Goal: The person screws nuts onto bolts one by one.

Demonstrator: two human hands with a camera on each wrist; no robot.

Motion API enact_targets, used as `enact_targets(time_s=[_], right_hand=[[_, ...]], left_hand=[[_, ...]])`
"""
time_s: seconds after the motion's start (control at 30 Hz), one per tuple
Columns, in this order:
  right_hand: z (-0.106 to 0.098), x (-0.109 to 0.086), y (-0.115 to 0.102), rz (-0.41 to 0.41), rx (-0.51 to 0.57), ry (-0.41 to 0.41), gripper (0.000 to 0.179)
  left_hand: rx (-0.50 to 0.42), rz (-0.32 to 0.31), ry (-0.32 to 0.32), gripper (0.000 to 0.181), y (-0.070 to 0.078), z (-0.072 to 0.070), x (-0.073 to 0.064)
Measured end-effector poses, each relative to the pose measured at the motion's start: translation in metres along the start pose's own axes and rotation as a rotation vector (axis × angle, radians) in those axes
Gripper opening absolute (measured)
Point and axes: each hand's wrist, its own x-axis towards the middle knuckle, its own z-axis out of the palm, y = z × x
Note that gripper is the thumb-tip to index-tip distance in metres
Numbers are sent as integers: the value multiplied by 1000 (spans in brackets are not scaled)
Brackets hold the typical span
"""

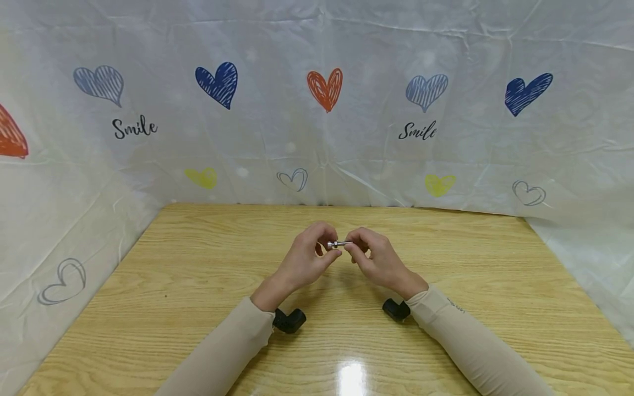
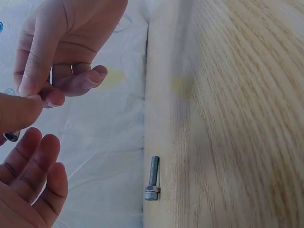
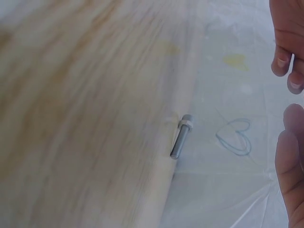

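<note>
A silver bolt [image 1: 340, 243] with a nut near its head is held level above the table, between my two hands. My left hand [image 1: 306, 257] pinches it at the head end with thumb and fingertips; the dark socket of the bolt head [image 2: 12, 136] shows below the thumb in the left wrist view. At the shank end, the thumb and forefinger of my right hand [image 1: 380, 260] pinch the bolt. A second bolt with a nut by its head [image 2: 152, 179] lies on the tabletop in both wrist views. The hands appear to hide it in the head view.
The light wood table [image 1: 198, 258] runs back to a white cloth [image 1: 366, 126] printed with hearts and "Smile". Black wrist mounts [image 1: 291, 320] hang below the beige sleeves [image 1: 223, 346]. Glare brightens the tabletop near the front.
</note>
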Motion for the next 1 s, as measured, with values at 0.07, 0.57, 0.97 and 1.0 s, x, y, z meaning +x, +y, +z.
enact_targets(time_s=[0.07,0.57,0.97,1.0], right_hand=[[-2,2,-8,-3,0,0,4],[-7,5,-29,-21,-9,0,3],[-7,5,-27,-11,-8,2,5],[-7,5,-27,-13,-8,5,5]], left_hand=[[-1,3,5,17,0,0,0],[3,-88,-11,15,2,-1,-2],[16,-25,-7,9,0,0,-2],[18,-30,-10,6,0,0,-2]])
